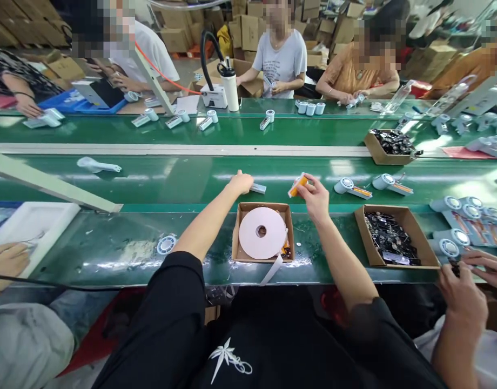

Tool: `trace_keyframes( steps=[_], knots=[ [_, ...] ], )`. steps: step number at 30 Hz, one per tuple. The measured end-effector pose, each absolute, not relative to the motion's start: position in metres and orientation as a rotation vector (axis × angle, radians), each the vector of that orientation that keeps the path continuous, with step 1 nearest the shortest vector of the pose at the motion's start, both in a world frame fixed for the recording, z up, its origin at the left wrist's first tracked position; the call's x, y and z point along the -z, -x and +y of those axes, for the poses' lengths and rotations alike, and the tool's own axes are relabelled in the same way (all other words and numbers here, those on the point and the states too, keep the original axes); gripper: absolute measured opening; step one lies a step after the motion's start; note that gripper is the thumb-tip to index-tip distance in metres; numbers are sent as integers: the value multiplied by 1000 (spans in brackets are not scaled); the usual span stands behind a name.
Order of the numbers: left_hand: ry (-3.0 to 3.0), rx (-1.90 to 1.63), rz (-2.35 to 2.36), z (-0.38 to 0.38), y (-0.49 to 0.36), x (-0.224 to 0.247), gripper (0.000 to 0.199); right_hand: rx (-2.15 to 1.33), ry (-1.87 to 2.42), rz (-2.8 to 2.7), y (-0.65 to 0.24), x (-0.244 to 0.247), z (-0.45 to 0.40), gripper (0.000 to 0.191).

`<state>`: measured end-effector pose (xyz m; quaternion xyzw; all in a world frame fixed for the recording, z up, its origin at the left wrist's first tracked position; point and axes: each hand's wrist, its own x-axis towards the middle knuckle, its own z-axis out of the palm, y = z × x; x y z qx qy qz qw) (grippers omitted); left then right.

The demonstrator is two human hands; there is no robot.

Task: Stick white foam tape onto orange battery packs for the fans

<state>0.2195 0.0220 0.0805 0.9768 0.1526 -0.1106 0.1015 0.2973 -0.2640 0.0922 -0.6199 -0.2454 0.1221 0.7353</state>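
My left hand (241, 183) is closed over a pale grey handheld device on the green belt. Only the device's handle (259, 188) sticks out to the right; the rest is hidden under my fingers. Raised just above the belt, my right hand (316, 199) pinches an orange battery (298, 185) with whitish edges between thumb and fingers. Between my forearms stands a cardboard box (234, 237) with a large white roll of tape (254, 243) on top, its loose end hanging over the front. Small orange pieces (287, 249) show beside the roll inside the box.
Two devices with round heads and orange handles (360, 192) lie right on the belt. A box of black parts (429, 254) stands nearby, beside a co-worker's hands (463, 292). A round part (166, 245) lies left; a white handle (98, 165) is farther off. A slanted post (62, 186) crosses the left.
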Motion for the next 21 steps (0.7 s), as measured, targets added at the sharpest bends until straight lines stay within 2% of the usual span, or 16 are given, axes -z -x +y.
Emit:
trace_keyframes(
  steps=[2, 5, 10, 14, 18, 21],
  knots=[
    [-2874, 392, 411, 23, -226, -87, 40, -338, 1528, -743, -307, -92, -233, 54],
    [-2853, 454, 372, 33, -223, -101, 35, -368, 1742, -963, -315, -89, -195, 48],
    [-2860, 355, 420, 36, -212, -107, 33, -347, 1944, -1178, -319, -82, -152, 37],
    [-2883, 323, 410, 28, -214, -99, 34, -330, 2102, -1362, -322, -76, -147, 37],
    [-2903, 330, 328, 26, -216, -95, 24, -313, 2227, -1514, -328, -72, -152, 35],
    [-2916, 324, 284, 25, -213, -95, 29, -298, 2294, -1584, -332, -71, -153, 31]
  ],
)
